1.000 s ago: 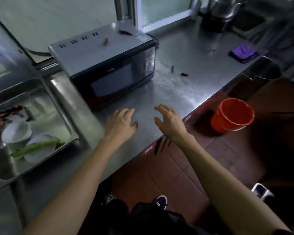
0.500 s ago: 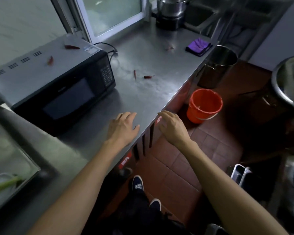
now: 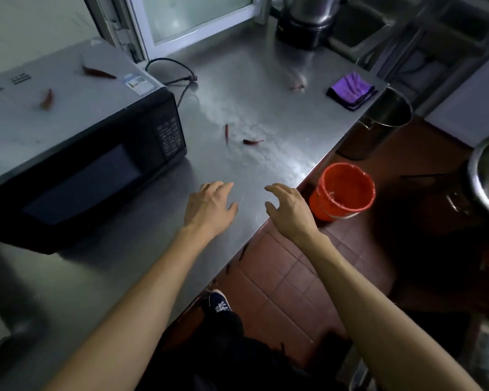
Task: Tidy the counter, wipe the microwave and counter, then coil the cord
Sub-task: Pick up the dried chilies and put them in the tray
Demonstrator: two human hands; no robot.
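A grey-topped black microwave [image 3: 76, 142] stands on the steel counter [image 3: 266, 108] at the left, with two red chilies [image 3: 98, 72] lying on its top. Its black cord [image 3: 175, 77] trails loose behind its right corner. Two more red chilies [image 3: 251, 141] lie on the counter beside a pale smear, and another scrap [image 3: 297, 86] lies farther back. A folded purple cloth [image 3: 350, 90] sits near the counter's far right edge. My left hand [image 3: 209, 207] hovers over the near counter, fingers relaxed and empty. My right hand [image 3: 290, 210] hangs at the counter's edge, fingers loosely bent, holding nothing.
An orange bucket [image 3: 342, 190] stands on the red tile floor below the counter's edge. A steel pot [image 3: 384, 117] sits beyond it, and a metal bowl's rim [image 3: 486, 176] shows at the right. A dark appliance with a steel pot [image 3: 305, 21] stands by the window.
My view has swung right, away from the tray of dishes toward the cord and cloth. Both hands stayed low over the near counter, shifting rightward along it.
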